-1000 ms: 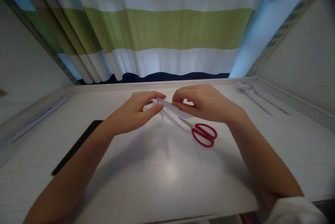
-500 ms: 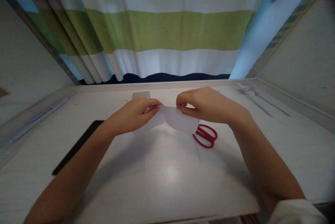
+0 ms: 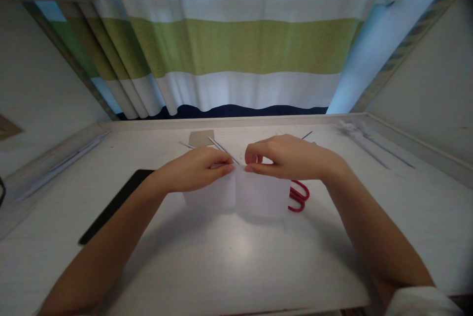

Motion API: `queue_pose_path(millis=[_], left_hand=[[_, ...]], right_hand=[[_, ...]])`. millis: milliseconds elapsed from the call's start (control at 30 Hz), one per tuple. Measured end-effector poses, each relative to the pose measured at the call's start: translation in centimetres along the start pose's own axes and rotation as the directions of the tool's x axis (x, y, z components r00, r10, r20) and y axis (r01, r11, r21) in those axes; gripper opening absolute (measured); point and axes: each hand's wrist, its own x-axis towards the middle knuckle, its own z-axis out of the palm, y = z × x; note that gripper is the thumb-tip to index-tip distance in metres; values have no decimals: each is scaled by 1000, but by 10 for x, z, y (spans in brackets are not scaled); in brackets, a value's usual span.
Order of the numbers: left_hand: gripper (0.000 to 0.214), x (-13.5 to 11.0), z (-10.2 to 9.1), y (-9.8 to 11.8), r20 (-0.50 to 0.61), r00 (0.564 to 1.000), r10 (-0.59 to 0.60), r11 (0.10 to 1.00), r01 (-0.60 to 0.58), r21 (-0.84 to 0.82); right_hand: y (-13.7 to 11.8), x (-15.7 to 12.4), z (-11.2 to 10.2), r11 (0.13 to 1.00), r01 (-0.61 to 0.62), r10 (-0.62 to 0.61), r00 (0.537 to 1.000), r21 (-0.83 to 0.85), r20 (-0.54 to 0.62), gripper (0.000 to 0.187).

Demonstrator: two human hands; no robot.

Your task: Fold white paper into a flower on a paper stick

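A white sheet of paper [image 3: 262, 197] with a crease down its middle hangs from both hands above the table. My left hand [image 3: 201, 168] pinches its top edge just left of the crease. My right hand [image 3: 279, 158] pinches the same edge just right of it, thumb below and fingers curled above. The two sets of fingertips are close together. Behind the paper's right edge show the red handles of scissors [image 3: 301, 197], partly covered. A thin pale stick-like item [image 3: 221, 148] lies beyond the fingertips, its near end hidden.
A black flat object [image 3: 118, 203] lies under my left forearm. A grey-beige square piece [image 3: 200, 138] sits near the table's back edge. Crumpled clear strips [image 3: 365, 141] lie at the back right and a long pale strip [image 3: 66, 166] at the left. A striped curtain [image 3: 251, 45] hangs behind.
Both hands have come closer together along the paper's top edge. The paper now hangs more upright, showing more of its face and covering more of the scissors.
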Motion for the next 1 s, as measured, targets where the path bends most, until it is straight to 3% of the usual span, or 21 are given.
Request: queue_pose_path(millis=[300, 533, 700, 833, 1000], left_hand=[[28, -4, -2, 6, 61, 996, 66, 996, -62, -71], [31, -6, -5, 10, 115, 990, 85, 993, -75, -91], [32, -7, -6, 13, 95, 991, 90, 991, -79, -111], [35, -7, -7, 12, 27, 998, 62, 993, -59, -103], [36, -4, -6, 7, -196, 978, -75, 994, 58, -91]], right_hand=[[-4, 5, 7, 997, 75, -75, 996, 0, 44, 20], [-4, 3, 5, 980, 158, -169, 982, 121, 87, 22], [-6, 3, 1, 962, 195, -210, 975, 189, 67, 17], [-6, 2, -1, 954, 204, -222, 973, 218, 62, 16], [-5, 3, 0, 963, 183, -201, 977, 198, 75, 17]])
